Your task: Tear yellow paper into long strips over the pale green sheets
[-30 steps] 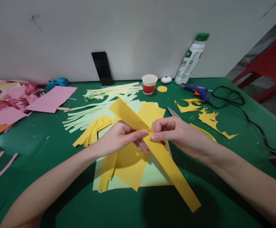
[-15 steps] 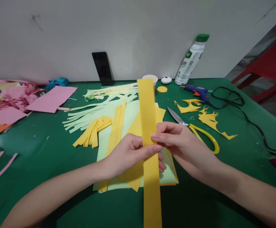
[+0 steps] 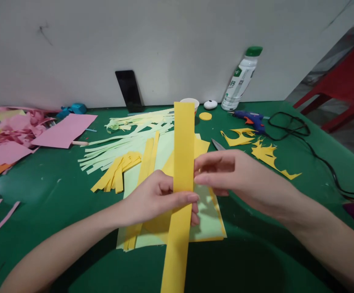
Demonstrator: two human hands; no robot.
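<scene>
My left hand is closed on a long yellow paper strip, thumb across its front and fingers behind. The strip stands upright above the thumb, while its lower part slants left and runs out of view at the bottom. Beside the strip's right edge is my right hand, thumb and forefinger curved and a little apart, their tips at or very near the edge. Underneath lie pale green sheets with narrower yellow strips on them. Scissors lie mostly hidden behind my right hand.
Fringed green paper and short yellow strips lie left; pink paper is farther left. A phone and a bottle lean against the wall. A glue gun with its cord and yellow scraps lie right.
My right thumb has slipped off the strip's face to its right edge. The strip's lower part has swung left. My right hand now covers most of the scissors.
</scene>
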